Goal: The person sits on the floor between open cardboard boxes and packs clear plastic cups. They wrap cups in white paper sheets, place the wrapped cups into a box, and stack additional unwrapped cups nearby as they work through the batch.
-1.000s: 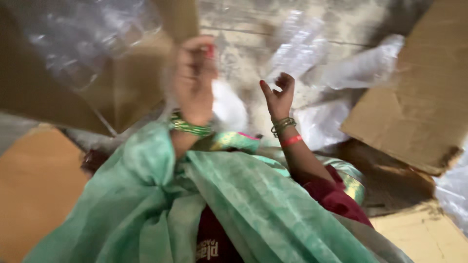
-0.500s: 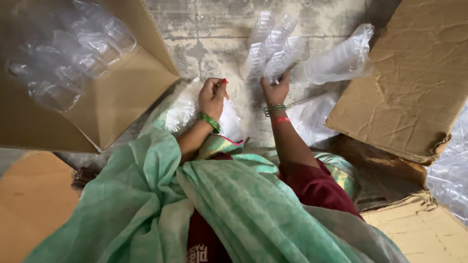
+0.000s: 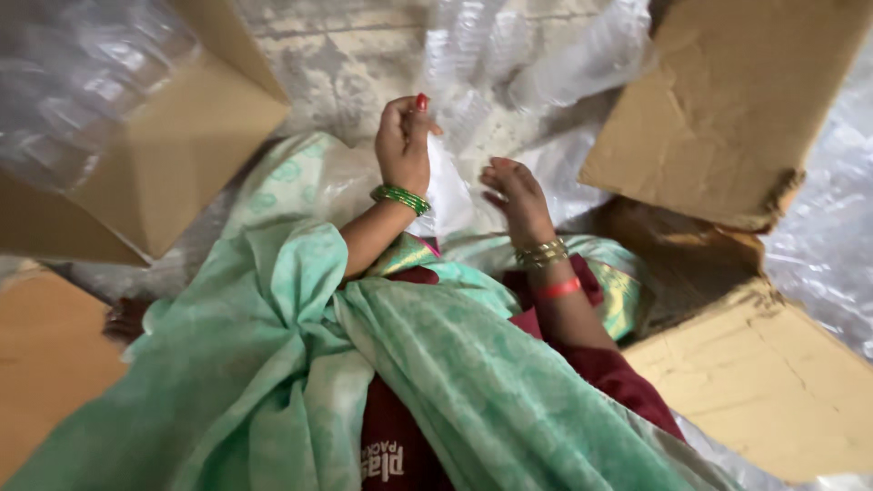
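- My left hand (image 3: 405,145) was raised over my lap, fingers curled shut, pinching the top edge of a clear plastic bag (image 3: 447,195) between thumb and fingertips. Held high so the film hung down and stayed taut, I judge.
- My right hand (image 3: 516,195) sat just beside it, lower, fingers loosely spread and not clamped on anything. It touched or nearly touched the bag's right side; I couldn't tell which. Looked placed to steady or spread the film.
- The bag hung between my 2 hands, above the green cloth (image 3: 300,364) on my lap, near the middle of the view.
- Stacked clear plastic cups (image 3: 482,55) in a sleeve lay on the concrete floor (image 3: 364,64) just beyond my hands, within reach.
- 1 cardboard box (image 3: 155,155) stood at my left, open side toward me, packed with more clear plastic ware. Tilted that way for easy access, as I read it.
- A cardboard flap (image 3: 737,100) stood at my right, with a flat cardboard sheet (image 3: 773,373) below it. Loose clear film (image 3: 832,245) lay at the far right edge.
- Everything was ringed close about my seat, so neither arm needed to stretch.
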Demonstrator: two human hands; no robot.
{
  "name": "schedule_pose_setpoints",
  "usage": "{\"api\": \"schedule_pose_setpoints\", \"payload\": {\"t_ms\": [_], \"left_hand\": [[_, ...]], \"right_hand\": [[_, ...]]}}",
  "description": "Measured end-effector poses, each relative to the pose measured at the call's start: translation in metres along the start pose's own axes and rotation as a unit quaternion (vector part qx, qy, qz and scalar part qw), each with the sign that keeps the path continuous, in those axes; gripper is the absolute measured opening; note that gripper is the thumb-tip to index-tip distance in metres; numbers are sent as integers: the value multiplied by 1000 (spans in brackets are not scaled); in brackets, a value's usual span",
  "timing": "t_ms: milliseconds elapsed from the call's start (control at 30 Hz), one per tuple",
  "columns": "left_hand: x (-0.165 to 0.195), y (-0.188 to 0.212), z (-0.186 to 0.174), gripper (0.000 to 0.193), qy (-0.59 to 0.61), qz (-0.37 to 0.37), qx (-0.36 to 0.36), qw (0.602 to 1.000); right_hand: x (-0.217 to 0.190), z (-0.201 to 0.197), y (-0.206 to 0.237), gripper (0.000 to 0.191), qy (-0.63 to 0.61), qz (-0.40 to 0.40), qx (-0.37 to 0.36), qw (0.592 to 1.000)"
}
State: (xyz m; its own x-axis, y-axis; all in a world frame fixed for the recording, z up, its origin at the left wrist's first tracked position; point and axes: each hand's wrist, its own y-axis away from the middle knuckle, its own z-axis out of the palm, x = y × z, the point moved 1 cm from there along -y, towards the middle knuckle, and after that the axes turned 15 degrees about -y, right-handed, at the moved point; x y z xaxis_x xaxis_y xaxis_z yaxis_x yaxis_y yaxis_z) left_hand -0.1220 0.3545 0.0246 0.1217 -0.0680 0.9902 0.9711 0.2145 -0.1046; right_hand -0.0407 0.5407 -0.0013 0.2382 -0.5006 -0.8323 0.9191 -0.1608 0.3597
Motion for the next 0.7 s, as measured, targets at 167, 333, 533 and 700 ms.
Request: {"api": "schedule_pose_setpoints", "payload": {"t_ms": [167, 333, 533, 700], "left_hand": [[13, 29, 21, 19, 48, 35, -19, 998], [22, 33, 10, 17, 50, 39, -89, 994], [16, 47, -4, 18, -15, -98, -267, 959], [-14, 33, -4, 20, 2, -201, -140, 970]], "right_hand": [[-14, 43, 53, 24, -39, -65, -108, 991], [-22, 55, 46, 14, -10, -180, -48, 982], [-48, 45, 48, 14, -15, -219, -55, 974], [-42, 46, 70, 22, 75, -204, -107, 970]]}}
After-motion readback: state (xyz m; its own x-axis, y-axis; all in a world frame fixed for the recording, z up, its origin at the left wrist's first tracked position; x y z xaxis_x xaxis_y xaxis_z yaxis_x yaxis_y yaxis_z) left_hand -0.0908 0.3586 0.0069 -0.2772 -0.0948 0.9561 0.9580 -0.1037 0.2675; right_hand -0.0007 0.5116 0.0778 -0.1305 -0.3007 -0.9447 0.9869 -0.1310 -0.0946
